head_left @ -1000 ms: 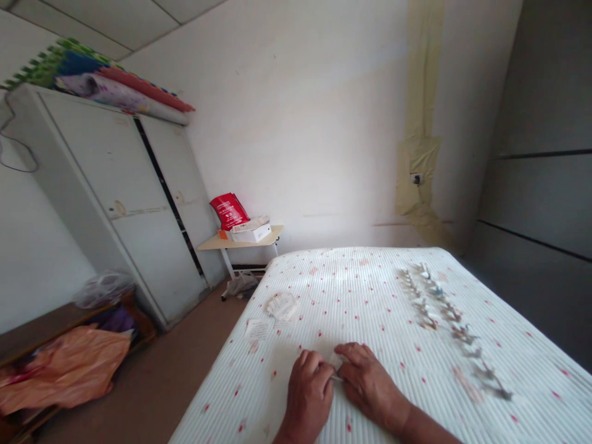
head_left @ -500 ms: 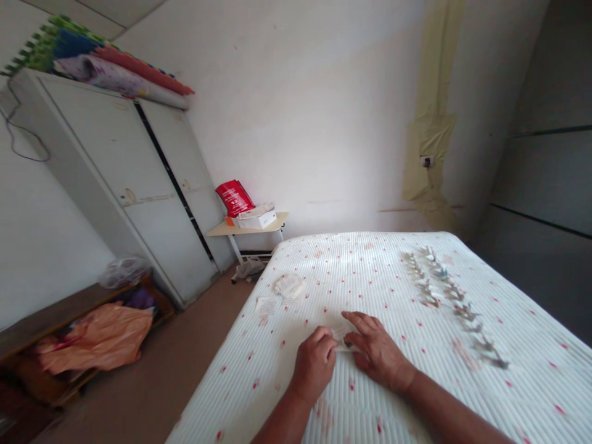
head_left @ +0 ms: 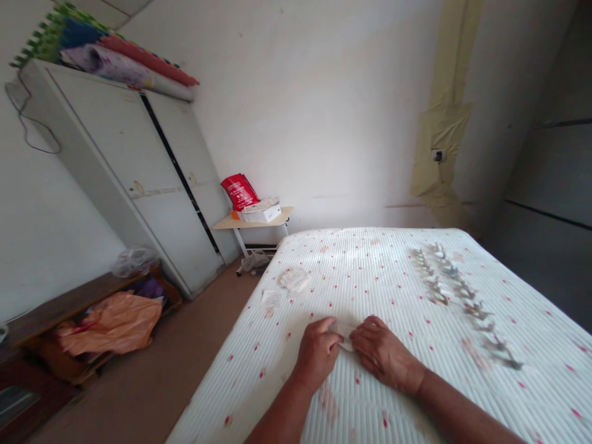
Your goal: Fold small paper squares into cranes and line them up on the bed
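Both of my hands rest close together on a white mattress dotted with small red marks. My left hand is curled, its fingertips pinching a small pale piece of paper. My right hand presses down on the same piece from the right, fingers bent over it. Most of the paper is hidden under my fingers. A small stack of pale paper sheets and one loose sheet lie beyond my left hand.
A row of several small folded paper figures runs along the mattress's right side. A grey wardrobe stands at left, rolled mats on top. A small table with a red bag and box stands by the wall. Orange cloth lies on a low bench.
The view has shifted slightly. My hands stay together on the paper; the right hand's fingers have drawn in and bent over it.
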A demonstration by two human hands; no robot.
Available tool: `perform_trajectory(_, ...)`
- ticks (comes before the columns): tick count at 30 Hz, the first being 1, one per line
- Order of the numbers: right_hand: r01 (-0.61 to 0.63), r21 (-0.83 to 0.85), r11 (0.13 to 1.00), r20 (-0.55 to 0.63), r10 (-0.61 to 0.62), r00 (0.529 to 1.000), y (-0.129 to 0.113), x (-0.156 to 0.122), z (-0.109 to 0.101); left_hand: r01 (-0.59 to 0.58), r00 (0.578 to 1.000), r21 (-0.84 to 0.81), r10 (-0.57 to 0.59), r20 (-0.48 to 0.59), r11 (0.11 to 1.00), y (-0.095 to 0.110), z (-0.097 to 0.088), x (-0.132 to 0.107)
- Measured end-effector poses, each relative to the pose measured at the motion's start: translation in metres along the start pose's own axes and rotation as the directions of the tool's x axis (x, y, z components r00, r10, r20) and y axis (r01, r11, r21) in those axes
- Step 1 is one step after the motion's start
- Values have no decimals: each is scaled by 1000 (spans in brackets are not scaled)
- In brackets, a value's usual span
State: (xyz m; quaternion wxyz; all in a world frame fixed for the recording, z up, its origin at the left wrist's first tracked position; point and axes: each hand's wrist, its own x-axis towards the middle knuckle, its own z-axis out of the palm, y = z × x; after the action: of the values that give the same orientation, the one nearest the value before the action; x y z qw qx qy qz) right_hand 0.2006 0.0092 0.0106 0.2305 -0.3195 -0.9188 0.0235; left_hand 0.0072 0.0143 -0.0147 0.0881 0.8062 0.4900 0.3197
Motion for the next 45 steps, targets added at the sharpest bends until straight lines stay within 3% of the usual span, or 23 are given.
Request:
perform_trajectory(6, -12, 10, 1000, 55, 12, 998, 3, -1, 12, -25, 999, 106, 28, -25, 994, 0, -7, -3)
perform_trajectory(11, -46, 113, 993, 51, 40, 998, 2, 0, 5, -74, 996, 141, 78, -30, 987, 10, -13, -11)
perform_trajectory(16, -73, 298, 952, 45, 62, 997, 8, -2, 0, 3, 999, 165, 2, -32, 986, 12, -12, -12)
perform_trajectory(22, -217, 365, 905, 24, 224, 974, 20, 0, 10, 84, 996, 168, -80, -27, 982, 12, -11, -9)
perform_trajectory(33, -400, -15, 916, -44, 399, 916, 23, 19, 32, 192, 981, 231, -192, -23, 954, 12, -5, -6)
perform_trajectory(45, -393, -221, 893, 5, 404, 915, 22, 27, 33, 217, 974, 340, -226, -14, 915, 20, -3, -9)
